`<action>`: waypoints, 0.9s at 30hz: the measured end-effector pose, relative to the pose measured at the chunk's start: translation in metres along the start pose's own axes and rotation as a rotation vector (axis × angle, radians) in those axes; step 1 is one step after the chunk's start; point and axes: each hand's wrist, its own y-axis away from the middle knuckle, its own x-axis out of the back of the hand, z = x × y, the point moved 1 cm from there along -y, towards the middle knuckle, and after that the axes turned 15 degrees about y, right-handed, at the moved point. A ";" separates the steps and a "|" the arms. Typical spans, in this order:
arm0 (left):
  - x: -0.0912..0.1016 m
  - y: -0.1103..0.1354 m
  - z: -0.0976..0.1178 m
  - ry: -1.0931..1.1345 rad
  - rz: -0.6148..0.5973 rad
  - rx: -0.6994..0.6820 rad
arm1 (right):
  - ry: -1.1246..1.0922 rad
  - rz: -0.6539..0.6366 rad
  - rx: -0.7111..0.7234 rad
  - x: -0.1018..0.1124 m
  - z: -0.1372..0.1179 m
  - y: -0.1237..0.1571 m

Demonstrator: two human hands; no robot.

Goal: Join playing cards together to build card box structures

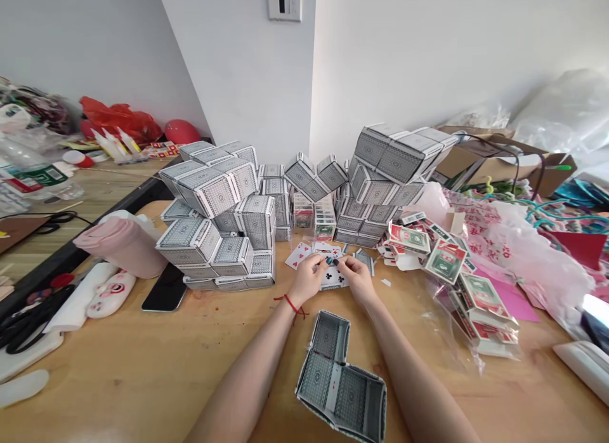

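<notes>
My left hand, a red string round its wrist, and my right hand meet just beyond the middle of the table. Both pinch a playing card with black clubs along its top edge; whether it is one card or more, I cannot tell. Loose face-up cards, among them a hearts card, lie beside and behind my left hand. Face-down grey cards rest just past my right hand. Nearer me, between my forearms, sits an L-shaped open box piece folded from grey-backed cards.
Stacked grey card boxes stand left and right, with packed decks between them. Torn card packets and plastic bags spread to the right. A phone, a pink roll and scissors lie left.
</notes>
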 end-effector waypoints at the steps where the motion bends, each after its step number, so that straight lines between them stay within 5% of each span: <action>1: 0.000 0.000 0.000 -0.011 -0.007 -0.006 | 0.019 -0.011 0.006 0.000 0.000 0.000; 7: -0.001 0.002 0.001 -0.015 0.022 -0.023 | 0.071 -0.020 0.031 -0.002 -0.002 0.002; 16: 0.005 -0.002 -0.006 -0.141 0.035 -0.021 | 0.127 0.160 0.056 -0.011 -0.004 0.006; 27: 0.010 -0.005 -0.005 -0.032 0.152 0.106 | 0.057 0.176 0.015 -0.012 0.001 0.006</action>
